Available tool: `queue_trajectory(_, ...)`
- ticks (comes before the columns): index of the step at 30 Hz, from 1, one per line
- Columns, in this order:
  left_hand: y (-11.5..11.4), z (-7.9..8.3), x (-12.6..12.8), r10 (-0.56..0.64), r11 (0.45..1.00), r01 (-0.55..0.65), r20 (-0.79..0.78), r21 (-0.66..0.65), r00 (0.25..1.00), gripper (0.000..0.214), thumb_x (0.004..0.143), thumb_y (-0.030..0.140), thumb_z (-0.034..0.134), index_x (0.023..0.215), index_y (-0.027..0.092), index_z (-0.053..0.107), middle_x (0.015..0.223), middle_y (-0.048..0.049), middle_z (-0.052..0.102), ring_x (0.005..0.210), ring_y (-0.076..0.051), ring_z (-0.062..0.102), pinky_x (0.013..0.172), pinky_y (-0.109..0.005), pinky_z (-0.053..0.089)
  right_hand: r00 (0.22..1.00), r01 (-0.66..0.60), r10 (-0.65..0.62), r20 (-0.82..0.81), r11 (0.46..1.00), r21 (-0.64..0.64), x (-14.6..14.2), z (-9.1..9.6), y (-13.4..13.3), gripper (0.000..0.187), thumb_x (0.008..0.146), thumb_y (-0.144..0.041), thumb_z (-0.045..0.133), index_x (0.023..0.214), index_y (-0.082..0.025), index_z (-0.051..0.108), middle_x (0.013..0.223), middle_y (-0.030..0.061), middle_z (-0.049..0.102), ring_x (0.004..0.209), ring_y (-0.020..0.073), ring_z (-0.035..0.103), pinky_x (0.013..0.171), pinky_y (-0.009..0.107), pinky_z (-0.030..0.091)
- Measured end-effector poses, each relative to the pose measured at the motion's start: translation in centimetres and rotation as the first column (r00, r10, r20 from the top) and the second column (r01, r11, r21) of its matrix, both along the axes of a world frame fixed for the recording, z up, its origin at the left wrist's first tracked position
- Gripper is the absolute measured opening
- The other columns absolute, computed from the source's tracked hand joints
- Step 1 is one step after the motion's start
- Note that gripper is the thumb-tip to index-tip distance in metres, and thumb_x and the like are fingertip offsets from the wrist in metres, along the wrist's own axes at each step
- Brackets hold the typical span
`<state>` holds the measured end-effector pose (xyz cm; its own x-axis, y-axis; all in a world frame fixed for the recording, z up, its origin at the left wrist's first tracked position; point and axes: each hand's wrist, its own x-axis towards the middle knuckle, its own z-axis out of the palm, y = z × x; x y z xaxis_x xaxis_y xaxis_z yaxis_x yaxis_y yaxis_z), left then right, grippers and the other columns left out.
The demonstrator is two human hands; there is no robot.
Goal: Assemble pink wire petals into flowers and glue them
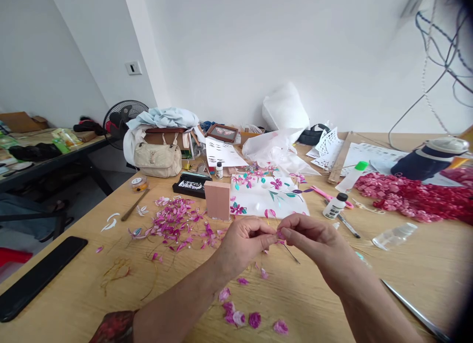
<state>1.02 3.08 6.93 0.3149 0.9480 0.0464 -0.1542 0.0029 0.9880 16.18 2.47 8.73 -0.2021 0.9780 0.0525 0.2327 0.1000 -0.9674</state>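
Note:
My left hand and my right hand meet above the middle of the table, each in a pinch. Between the fingertips is a small pink petal, partly covered by the right thumb and forefinger. What exactly the left fingertips grip is too small to make out. Just beyond the hands lies a white sheet with pink flowers and green leaves on it. A heap of loose magenta petals spreads to the left. Several curled pink blossoms, one a dark magenta blossom, lie nearer to me.
A wooden block stands upright behind the left hand. To the right are a white bottle with black cap, pink scissors, a clear bottle and a metal tool. A black phone-like slab lies at the left edge.

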Motion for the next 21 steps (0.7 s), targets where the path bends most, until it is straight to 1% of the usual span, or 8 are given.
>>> queue_trajectory(4,0.2,-0.4,0.1,-0.006,0.998,0.007,0.009,-0.064,1.000,0.017,0.065,0.030,0.066,0.071,0.014,0.066,0.052,0.0033,0.049,0.047,-0.005,0.041,0.044,-0.018,0.031,0.998,0.067,-0.068,0.017,0.996,0.065,-0.3,-0.4,0.0,0.016,0.072,-0.031,0.058,0.062,-0.019,0.058,0.059,-0.0018,0.053,0.058,0.0122,0.045,0.053,0.023,0.034)
queue_trajectory(8,0.2,-0.4,0.1,-0.022,0.993,0.027,0.043,-0.118,0.999,0.020,0.064,0.028,0.066,0.078,0.014,0.067,0.050,0.0035,0.049,0.046,-0.005,0.040,0.044,-0.018,0.031,0.987,0.137,-0.145,0.070,0.985,0.101,-0.4,-0.7,-0.2,0.016,0.072,-0.033,0.058,0.065,-0.019,0.061,0.060,-0.0002,0.056,0.058,0.0129,0.045,0.053,0.024,0.033)
queue_trajectory(14,0.2,-0.2,-0.1,-0.062,0.989,0.070,0.066,-0.127,0.996,0.015,0.064,0.027,0.066,0.074,0.016,0.069,0.051,0.0031,0.050,0.046,-0.005,0.040,0.045,-0.019,0.032,0.990,0.135,-0.138,0.037,0.988,0.074,-0.3,-0.7,-0.2,0.019,0.069,-0.037,0.062,0.066,-0.019,0.065,0.064,0.0026,0.062,0.063,0.0157,0.050,0.057,0.027,0.037)
queue_trajectory(17,0.2,-0.1,-0.1,-0.043,0.991,0.053,0.087,-0.120,0.995,0.014,0.064,0.027,0.067,0.073,0.017,0.070,0.052,0.0028,0.051,0.047,-0.005,0.040,0.047,-0.019,0.033,0.983,0.183,-0.184,-0.004,0.980,0.074,-0.2,-0.3,-0.3,0.020,0.067,-0.039,0.063,0.072,-0.020,0.067,0.066,0.0029,0.063,0.064,0.0163,0.052,0.057,0.027,0.039)
queue_trajectory(19,0.1,0.0,-0.1,-0.015,0.995,0.025,0.095,-0.099,0.995,0.014,0.065,0.027,0.067,0.074,0.017,0.070,0.054,0.0023,0.052,0.049,-0.005,0.040,0.049,-0.019,0.034,0.972,0.234,-0.233,-0.024,0.969,0.077,-0.1,0.0,-0.3,0.024,0.066,-0.041,0.063,0.077,-0.020,0.066,0.065,0.0023,0.062,0.061,0.0153,0.052,0.052,0.025,0.039)
queue_trajectory(21,0.0,0.1,0.0,0.018,0.996,-0.008,0.106,-0.093,0.994,0.015,0.066,0.029,0.067,0.075,0.017,0.070,0.055,0.0023,0.051,0.049,-0.005,0.041,0.048,-0.019,0.034,0.965,0.262,-0.261,-0.020,0.962,0.071,0.0,0.3,-0.4,0.026,0.065,-0.043,0.063,0.077,-0.020,0.065,0.063,0.0014,0.059,0.056,0.0138,0.050,0.046,0.023,0.036)
